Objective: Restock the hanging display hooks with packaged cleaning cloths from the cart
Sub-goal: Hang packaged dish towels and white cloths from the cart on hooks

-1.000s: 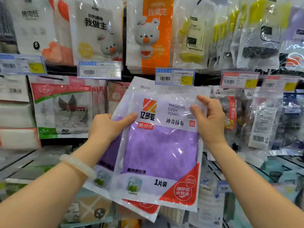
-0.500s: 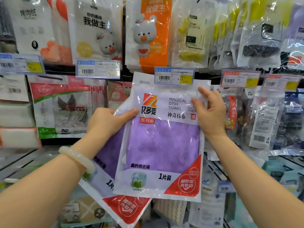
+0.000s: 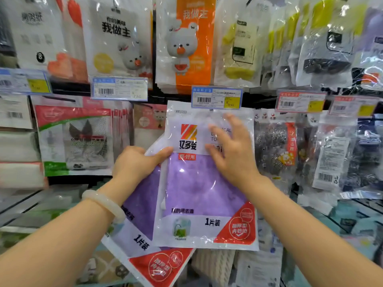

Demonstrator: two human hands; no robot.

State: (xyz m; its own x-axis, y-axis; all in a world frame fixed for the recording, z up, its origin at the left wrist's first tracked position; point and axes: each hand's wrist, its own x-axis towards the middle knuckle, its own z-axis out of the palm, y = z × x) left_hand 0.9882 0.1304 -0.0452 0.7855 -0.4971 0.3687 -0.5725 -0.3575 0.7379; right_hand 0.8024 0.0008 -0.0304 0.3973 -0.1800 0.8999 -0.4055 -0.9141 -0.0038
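**Q:** From the head camera, what is your left hand doing?

**A:** My left hand (image 3: 134, 164) grips the tilted pack (image 3: 141, 224), the rear one of two purple dish-towel packs. My thumb lies across its top edge and the other fingers curl out of sight behind it. That pack leans down to the left, and its red corner sits below and left of the front pack (image 3: 207, 183). A pale bracelet (image 3: 103, 204) circles my left wrist.

**Q:** And the right?

**A:** My right hand (image 3: 230, 150) is spread wide, fingers straight and apart, lying over the front pack's white header. It is blurred, so I cannot tell whether the palm presses the plastic or only hovers at it. It grips nothing.

**Q:** Where is the front pack?

**A:** It hangs upright, its top edge tucked just behind the blue price tag (image 3: 216, 97). The hook itself is hidden behind the tag. The pack overlaps the tilted one along its left side.

**Q:** What surrounds it?

**A:** Straight above the tag hangs an orange bag (image 3: 194, 65) with a white bear on it. Left of the front pack is a red-and-green pack (image 3: 74, 141). Right of it hang clear bags of scourers (image 3: 273, 146). Another white tag (image 3: 119, 88) is up to the left.
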